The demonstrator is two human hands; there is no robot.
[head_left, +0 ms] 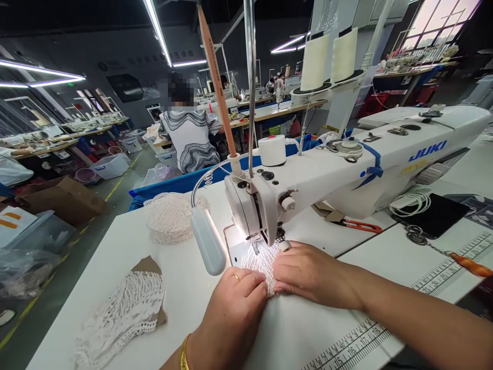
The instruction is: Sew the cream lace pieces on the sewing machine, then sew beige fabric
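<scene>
Monitored from my remote seat: white lace (262,257) lies beneath the needle end of the sewing machine (321,174), pressed by the left hand (241,300) and right hand (304,272); whether they pinch it, I cannot tell. I'd advise flat, even feeding, fingertips clear. Blue "JUKI" lettering (428,150) marks the machine; a printed ruler (348,343) before it reads 15, 16, 17.

Your sewing machine (339,174) is white with blue lettering (427,150), your bench (300,329) white with black ruler marks (358,340). Your lace (260,260) is white openwork, your lamp (208,241) grey, your thread cones (315,61) cream, and your bracelet (185,353) gold.
</scene>
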